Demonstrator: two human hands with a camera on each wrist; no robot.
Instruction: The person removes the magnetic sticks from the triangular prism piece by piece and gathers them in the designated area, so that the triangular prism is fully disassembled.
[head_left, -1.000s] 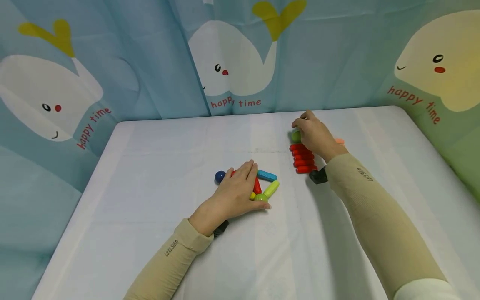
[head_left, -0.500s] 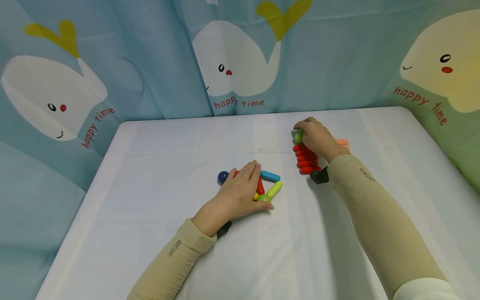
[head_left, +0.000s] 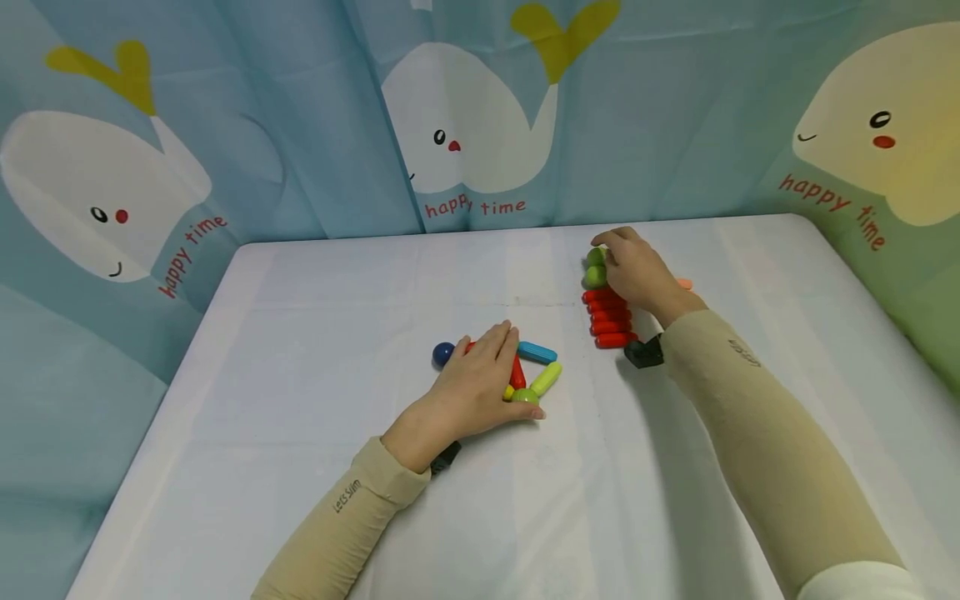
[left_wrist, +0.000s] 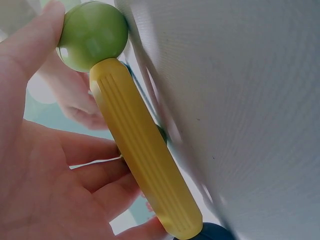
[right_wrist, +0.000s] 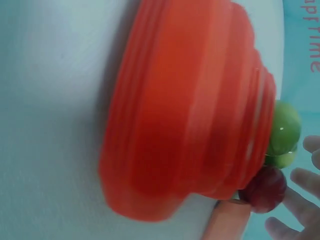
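Note:
My left hand (head_left: 474, 386) lies with outstretched fingers over a joined frame of coloured rods and balls. Its thumb touches a green ball (left_wrist: 93, 36) at one end of a yellow rod (left_wrist: 146, 150); a dark blue ball (left_wrist: 216, 232) shows at the other end. A blue rod (head_left: 537, 352), a red rod (head_left: 517, 372) and a lime rod (head_left: 546, 379) stick out from under the hand. My right hand (head_left: 637, 271) hovers at two green balls (head_left: 595, 277), fingers spread apart; in the right wrist view a dark red ball (right_wrist: 265, 189) sits near the fingertips.
Several red rods (head_left: 611, 317) lie side by side in front of the green balls. Salmon rods (right_wrist: 227, 220) lie beside them, partly hidden by the right hand. The white-covered table (head_left: 315, 333) ends at a hanging curtain (head_left: 315, 125) behind.
My right hand has dipped toward the green balls, then risen slightly; a second green ball now shows behind the first. The left hand stays in place on the frame.

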